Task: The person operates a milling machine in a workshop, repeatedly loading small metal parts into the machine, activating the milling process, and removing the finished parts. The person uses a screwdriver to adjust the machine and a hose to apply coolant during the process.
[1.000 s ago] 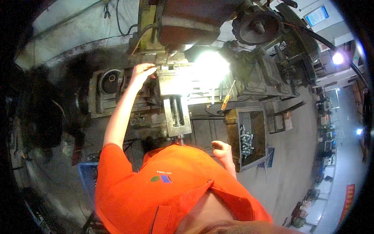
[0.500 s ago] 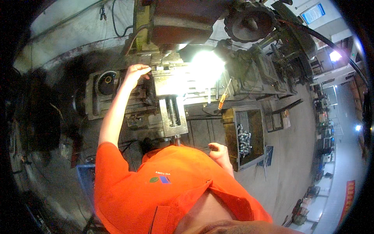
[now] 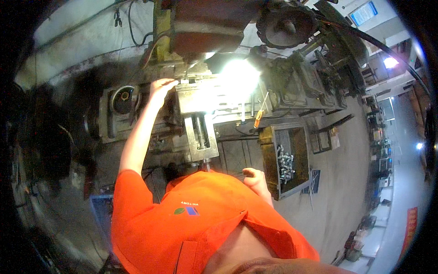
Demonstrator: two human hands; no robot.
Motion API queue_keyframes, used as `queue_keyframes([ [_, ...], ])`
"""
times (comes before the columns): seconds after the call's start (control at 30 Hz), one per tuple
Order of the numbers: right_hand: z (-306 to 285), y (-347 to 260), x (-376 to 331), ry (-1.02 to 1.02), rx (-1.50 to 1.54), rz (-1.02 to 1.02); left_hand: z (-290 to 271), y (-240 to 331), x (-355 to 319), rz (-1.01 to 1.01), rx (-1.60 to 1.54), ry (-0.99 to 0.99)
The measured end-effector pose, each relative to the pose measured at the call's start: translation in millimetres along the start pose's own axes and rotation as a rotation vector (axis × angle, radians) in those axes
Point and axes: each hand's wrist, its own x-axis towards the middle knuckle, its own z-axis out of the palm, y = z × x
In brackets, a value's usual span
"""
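My left hand reaches out to the left end of the machine vise, its fingertips pinched together close beside the jaws. Whatever those fingers may grip is too small to make out. The vise's screw runs toward my body inside a metal frame. Held low in front of my torso, my right hand has curled fingers and touches no part of the machine. What lies inside that hand, if anything, is hidden. Strong lamp glare washes out the right part of the vise and the table.
A screwdriver with an orange handle rests at the machine table's front edge. Below it stands an open box holding several shiny metal parts. The dark machine head overhangs the vise. At lower left is a blue crate.
My left hand stays beside the vise, its fingers now drawn closer together. The right hand keeps its curled pose. The whole view has shifted slightly.
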Motion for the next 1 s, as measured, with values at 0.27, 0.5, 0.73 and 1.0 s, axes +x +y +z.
queue_keyframes([
  [0.27,4,5,-9,0.011,-0.002,0.022,-7,-13,7,-0.116,0.024,-0.019],
  [0.5,4,0,-5,-0.046,-0.023,0.020,-9,2,18,-0.219,0.107,-0.171],
  [0.73,-8,-8,3,-0.035,-0.012,0.046,-15,2,18,-0.230,0.137,-0.159],
  [1.0,1,5,1,-0.102,-0.019,0.002,-12,26,16,-0.309,0.272,-0.198],
])
